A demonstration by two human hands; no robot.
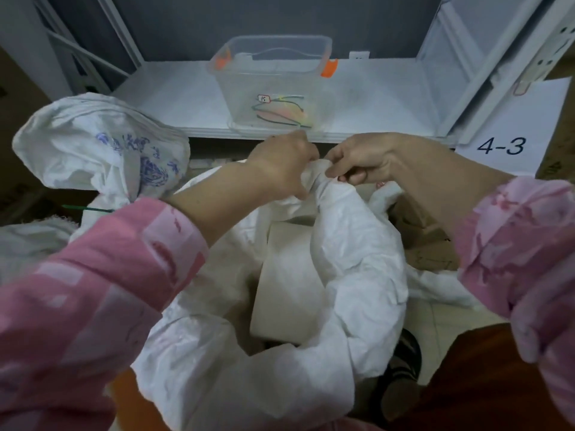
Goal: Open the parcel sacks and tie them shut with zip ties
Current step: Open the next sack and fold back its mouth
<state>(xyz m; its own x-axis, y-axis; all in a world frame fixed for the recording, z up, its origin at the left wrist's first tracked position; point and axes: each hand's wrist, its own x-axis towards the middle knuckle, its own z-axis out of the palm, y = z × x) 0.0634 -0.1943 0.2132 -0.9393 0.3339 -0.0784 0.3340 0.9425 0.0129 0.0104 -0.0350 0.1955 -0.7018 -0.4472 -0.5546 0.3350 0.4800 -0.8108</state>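
Observation:
A white woven parcel sack stands in front of me, its mouth partly open with a pale parcel showing inside. My left hand and my right hand both grip the bunched rim of the sack at its far side, close together. A second white sack with blue print sits at the left, its neck bound by a green zip tie. More coloured zip ties lie in a clear plastic box on the shelf beyond my hands.
The white shelf runs across the back with metal uprights at both sides. A white sign reading 4-3 hangs at the right. Brown cardboard boxes lie on the floor right of the sack. A dark shoe shows below.

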